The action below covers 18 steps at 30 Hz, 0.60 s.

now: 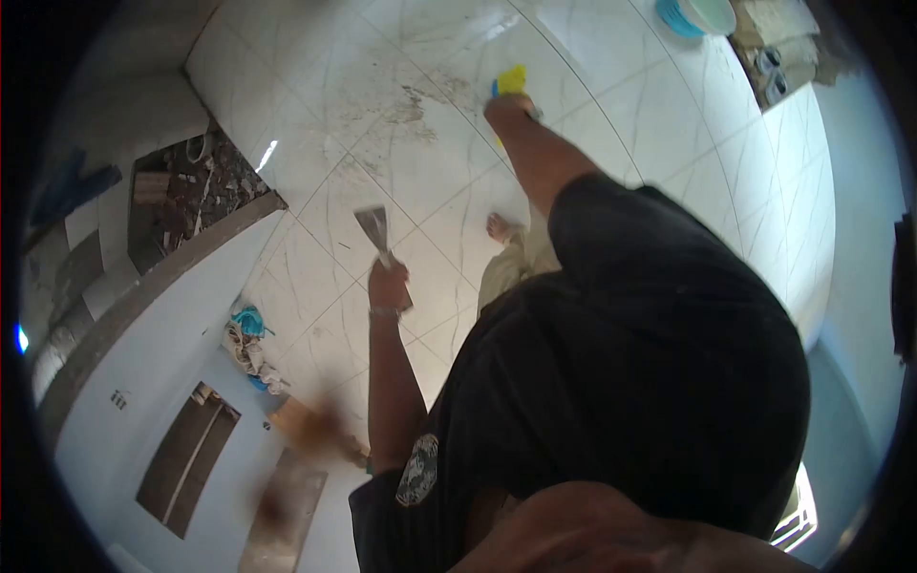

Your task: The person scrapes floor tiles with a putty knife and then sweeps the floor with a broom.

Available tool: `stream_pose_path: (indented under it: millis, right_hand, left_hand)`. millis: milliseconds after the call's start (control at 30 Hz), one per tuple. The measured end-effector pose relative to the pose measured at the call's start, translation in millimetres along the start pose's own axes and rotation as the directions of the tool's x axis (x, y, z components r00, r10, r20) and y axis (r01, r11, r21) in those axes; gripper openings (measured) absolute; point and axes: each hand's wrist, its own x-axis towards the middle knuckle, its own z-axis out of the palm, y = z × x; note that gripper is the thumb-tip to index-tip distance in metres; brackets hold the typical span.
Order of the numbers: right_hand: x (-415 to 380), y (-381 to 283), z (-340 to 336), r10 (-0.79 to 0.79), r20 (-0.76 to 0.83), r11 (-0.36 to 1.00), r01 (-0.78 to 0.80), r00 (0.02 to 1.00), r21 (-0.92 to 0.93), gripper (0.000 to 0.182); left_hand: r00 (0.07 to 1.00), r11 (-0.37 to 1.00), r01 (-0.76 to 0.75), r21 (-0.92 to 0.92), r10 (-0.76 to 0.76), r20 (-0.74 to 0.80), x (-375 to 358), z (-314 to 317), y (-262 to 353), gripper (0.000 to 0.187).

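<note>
- The tiled floor [592, 124] fills most of the view: pale tiles with thin joints and a patch of grey-brown smears near the upper middle.
- The person's dark shirt [650, 363] covers the lower right, with a round emblem on it near the chest.
- A broken-open strip of rubble [191, 191] runs beside the floor at the left, with a grey border along its edge.
- A blue and white bucket [695, 14] stands at the top edge, well apart from both hands.
- A heap of rags and blue cord [250, 344] lies at the left, near the wall.
- A bare foot [499, 227] rests on the tiles between the two arms.
- The left hand [389, 286] has its grip closed around the handle of a putty knife [374, 227], whose flat metal blade points away from the body, above the tiles.
- The right hand [506, 107], arm stretched out, is wrapped around a yellow sponge [512, 80] pressed to the floor just beside the smears.
</note>
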Motion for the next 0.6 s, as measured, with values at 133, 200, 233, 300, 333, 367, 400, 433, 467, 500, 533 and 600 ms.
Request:
stream_pose_path:
  millis: [133, 200, 233, 300, 333, 367, 400, 433, 467, 500, 533, 600]
  right_hand:
    - [-2, 113, -68, -0.048, 0.182, 0.991, 0.069, 0.982, -0.111, 0.038]
    - [-36, 210, -74, -0.061, 0.026, 0.998, 0.062, 0.998, -0.010, 0.045]
    - [-51, 253, -77, -0.071, 0.044, 0.996, 0.073, 0.996, -0.043, 0.047]
    - [-59, 348, -59, -0.053, -0.072, 0.997, 0.048, 0.996, -0.068, 0.042]
    - [-99, 369, -77, 0.109, -0.153, 0.994, -0.108, 0.982, 0.021, 0.036]
    - [-123, 394, -85, 0.246, -0.201, 0.969, -0.234, 0.948, 0.085, 0.033]
    - [-132, 428, -81, 0.318, -0.262, 0.948, -0.300, 0.911, 0.105, 0.030]
    - [-140, 454, -83, 0.420, -0.259, 0.908, -0.401, 0.870, 0.126, 0.030]
    - [-139, 484, -79, 0.509, -0.253, 0.860, -0.480, 0.823, 0.172, 0.029]
    - [-135, 509, -75, 0.575, -0.243, 0.817, -0.534, 0.781, 0.217, 0.028]
    - [-131, 526, -75, 0.648, -0.204, 0.756, -0.588, 0.733, 0.287, 0.028]
    - [-106, 554, -65, 0.710, -0.146, 0.687, -0.634, 0.689, 0.355, 0.028]
  left_hand:
    - [0.995, 0.983, -0.096, -0.157, 0.100, 0.015, 51, 36, 66, 0.013]
    - [0.988, 0.991, -0.125, -0.052, 0.129, 0.083, 67, 62, 68, 0.015]
    - [0.987, 0.985, -0.126, 0.117, 0.113, 0.114, 67, 71, 73, 0.016]
    - [0.972, 0.994, -0.081, 0.074, 0.062, 0.225, 70, 91, 57, 0.018]
    - [0.977, 0.983, -0.039, 0.179, 0.001, 0.211, 69, 103, 40, 0.018]
    - [0.974, 0.963, -0.009, 0.268, -0.052, 0.220, 72, 112, 21, 0.020]
    - [0.963, 0.926, -0.022, 0.377, -0.083, 0.258, 78, 121, -9, 0.022]
    - [0.950, 0.875, -0.042, 0.482, -0.114, 0.291, 86, 130, -44, 0.025]
    - [0.941, 0.837, -0.046, 0.545, -0.146, 0.304, 91, 135, -71, 0.027]
    - [0.927, 0.802, -0.115, 0.586, -0.124, 0.353, 84, 128, -73, 0.028]
    - [0.915, 0.800, -0.166, 0.577, -0.093, 0.394, 73, 118, -55, 0.028]
    - [0.894, 0.823, -0.227, 0.521, -0.035, 0.446, 51, 97, -16, 0.029]
